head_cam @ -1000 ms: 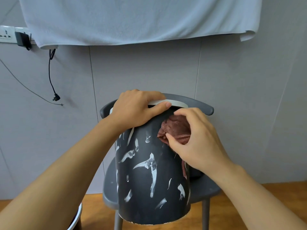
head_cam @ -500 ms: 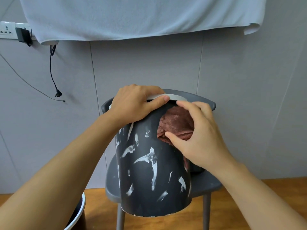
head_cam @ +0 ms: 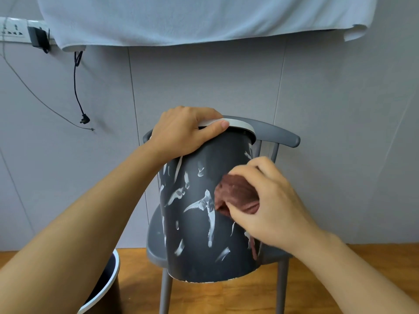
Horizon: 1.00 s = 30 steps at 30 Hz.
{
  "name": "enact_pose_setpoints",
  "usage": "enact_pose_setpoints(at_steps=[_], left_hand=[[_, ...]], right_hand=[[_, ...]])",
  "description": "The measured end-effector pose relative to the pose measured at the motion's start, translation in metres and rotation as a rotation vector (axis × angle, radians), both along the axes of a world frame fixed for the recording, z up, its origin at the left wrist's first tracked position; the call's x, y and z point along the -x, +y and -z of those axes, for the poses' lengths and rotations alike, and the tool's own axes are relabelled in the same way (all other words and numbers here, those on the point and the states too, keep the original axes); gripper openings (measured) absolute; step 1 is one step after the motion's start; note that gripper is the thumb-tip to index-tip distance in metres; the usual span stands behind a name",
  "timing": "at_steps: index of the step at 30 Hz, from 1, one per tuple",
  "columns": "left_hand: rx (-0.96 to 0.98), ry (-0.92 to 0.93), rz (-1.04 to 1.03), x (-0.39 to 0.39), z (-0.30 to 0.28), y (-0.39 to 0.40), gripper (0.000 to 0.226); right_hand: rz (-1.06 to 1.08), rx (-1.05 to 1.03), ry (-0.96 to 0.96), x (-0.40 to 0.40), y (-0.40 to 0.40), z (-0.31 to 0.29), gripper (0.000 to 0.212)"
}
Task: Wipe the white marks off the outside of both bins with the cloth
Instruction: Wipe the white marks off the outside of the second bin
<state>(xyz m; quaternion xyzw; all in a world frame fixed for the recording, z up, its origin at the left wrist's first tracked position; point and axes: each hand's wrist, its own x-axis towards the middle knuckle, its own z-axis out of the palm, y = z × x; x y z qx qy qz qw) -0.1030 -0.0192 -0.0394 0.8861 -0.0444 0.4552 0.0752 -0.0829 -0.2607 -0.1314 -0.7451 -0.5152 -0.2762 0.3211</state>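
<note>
At the near left edge, part of a second bin (head_cam: 102,288) with a white rim is seen standing on the wooden floor (head_cam: 317,291); whether marks are carried on its outside cannot be told from this view. Just beyond, the dark bin (head_cam: 204,245) is held tilted against the seat of a grey chair (head_cam: 283,137), its base hanging past the seat's front edge. The reddish-brown cloth (head_cam: 235,196) is bunched in the right hand (head_cam: 269,205), whose fingers are curled round it, and it is pressed against the bin's right side at mid height. Many white marks (head_cam: 199,203) are left over the front and lower wall, while the upper band beside the cloth looks mostly clean.

The white rim (head_cam: 235,123) is gripped by the left hand (head_cam: 183,130), thumb laid along the rim and fingers wrapped over it. For the stroke to work well, this hold should be kept firm so the bin is not spun or slid off the seat. Pressure is best applied through a flat pad of cloth, in overlapping passes, and the bin should be turned by the rim as each band is cleared. A pale towel (head_cam: 181,19) hangs on the far wall.
</note>
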Motion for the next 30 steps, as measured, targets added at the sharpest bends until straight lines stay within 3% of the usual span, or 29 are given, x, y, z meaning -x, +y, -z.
enact_pose_setpoints(at_steps=[3, 6, 13, 21, 27, 30], left_hand=[[-0.036, -0.008, 0.006, 0.0, 0.0, -0.003, 0.038], [-0.051, 0.001, 0.012, 0.0, -0.001, -0.005, 0.039], [-0.058, 0.009, 0.004, -0.003, 0.0, -0.006, 0.041], [0.017, 0.038, 0.017, -0.004, -0.001, 0.001, 0.036], [0.045, 0.054, 0.023, -0.001, -0.002, 0.003, 0.035], [0.064, 0.057, 0.037, 0.0, -0.002, 0.004, 0.038]], right_hand=[[0.025, -0.094, 0.104, -0.007, 0.002, -0.008, 0.054], [0.068, -0.069, 0.057, -0.004, 0.008, -0.004, 0.063], [0.169, -0.121, 0.025, 0.004, 0.015, 0.001, 0.047], [0.009, 0.257, -0.154, 0.025, -0.007, 0.025, 0.036], [0.092, -0.064, 0.098, 0.0, -0.006, 0.014, 0.048], [0.022, 0.028, 0.096, 0.002, -0.012, 0.025, 0.049]])
